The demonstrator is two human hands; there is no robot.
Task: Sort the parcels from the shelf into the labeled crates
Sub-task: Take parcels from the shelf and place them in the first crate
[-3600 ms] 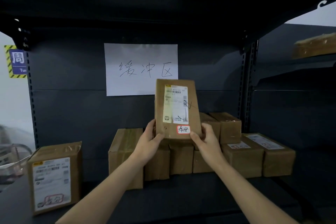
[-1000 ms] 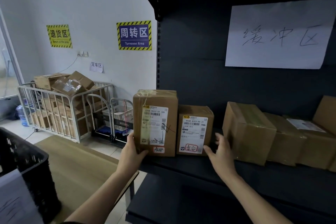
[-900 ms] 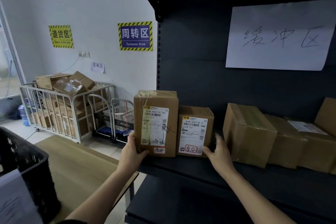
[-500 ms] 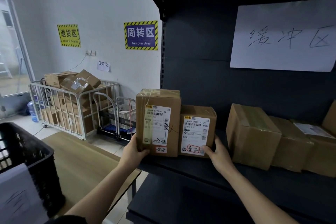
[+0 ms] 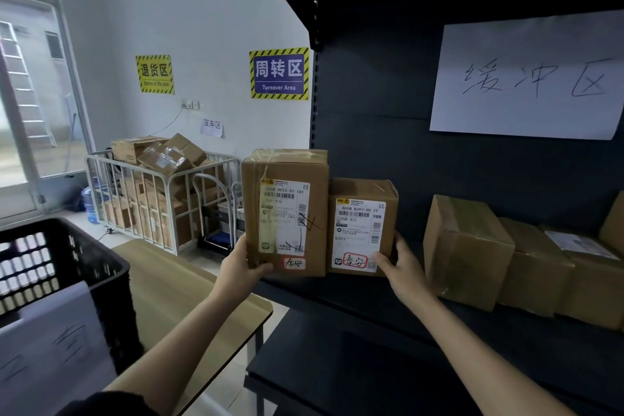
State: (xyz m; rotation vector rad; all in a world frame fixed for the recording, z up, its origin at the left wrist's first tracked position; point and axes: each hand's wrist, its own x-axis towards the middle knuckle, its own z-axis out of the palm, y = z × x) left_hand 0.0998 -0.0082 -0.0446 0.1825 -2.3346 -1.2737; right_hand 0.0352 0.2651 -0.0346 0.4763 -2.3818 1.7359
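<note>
Head view: dark metal shelf unit (image 5: 388, 321) fills the right half, with a white paper sign (image 5: 530, 78) bearing handwritten characters on its back panel. Black plastic lattice crate (image 5: 98, 267) with a white paper label sits lower left on a light wooden table (image 5: 182, 284). White metal cage cart (image 5: 135, 199) piled with cartons stands by the far wall. Row of plain brown cardboard boxes (image 5: 469, 246) on the shelf board, right side, apart from the two parcels. Tall brown cardboard parcel (image 5: 287, 213) at the shelf's left end, upright, label facing camera, red-edged sticker at the bottom. Shorter brown cardboard parcel (image 5: 361, 226) just right of it, sides touching, same kind of sticker. Left hand (image 5: 241, 267) grips the tall parcel's lower left corner: thumb across the front face, fingers behind, out of sight. Right hand (image 5: 403, 267) holds the shorter parcel's lower right corner: thumb on the front by the label, fingers curled round the right side. Can't tell if the tall parcel's base bears on the board or hangs in the grip
</note>
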